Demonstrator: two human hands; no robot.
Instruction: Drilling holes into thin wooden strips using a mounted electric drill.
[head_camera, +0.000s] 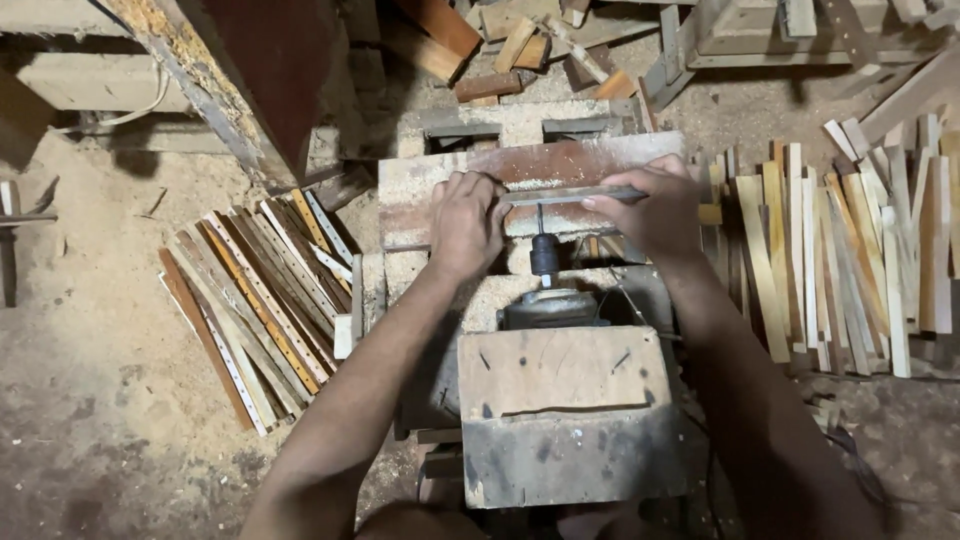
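Held level across the sawdust-caked desk (450, 180): a thin wooden strip (572, 194), left hand (466, 225) closed on one end, right hand (650, 208) closed on the other, edge set against the bit of the black chuck (545, 253). Best kept square to the bit, pressed evenly from both ends, fingers clear of the chuck, feed slow to avoid splitting such slim stock. Behind the chuck, a grey motor (551, 308) under a rough, stained block (562, 415). Left on the floor, darker drilled strips (255, 310); right, pale plain slats (850, 260), flat and splintery.
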